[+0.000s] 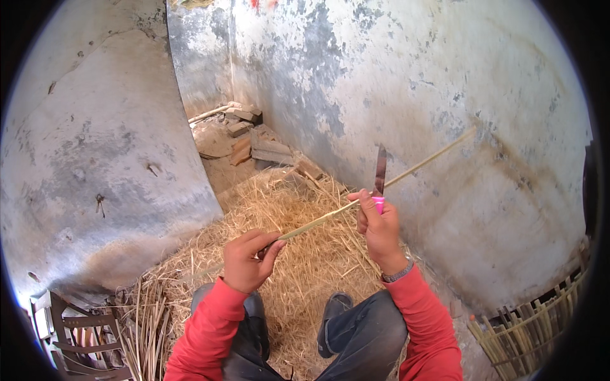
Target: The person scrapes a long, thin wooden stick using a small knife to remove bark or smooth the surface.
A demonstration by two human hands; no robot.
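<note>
A long, thin, pale green-yellow strip that looks like split bamboo or cane runs slantwise between my hands. Its far end rises to the upper right in front of the wall. My left hand pinches the lower part of the strip between thumb and fingers. In my right hand is a knife with a pink handle, its blade pointing up. The strip passes at the fingers of that same hand, beside the base of the blade. Most of the knife handle is hidden in my palm.
Straw-like shavings cover the floor around my shoes. Rubble and bricks lie beyond, in a wall opening. At lower left are a wooden chair frame and a bundle of strips. A slatted woven basket stands at lower right.
</note>
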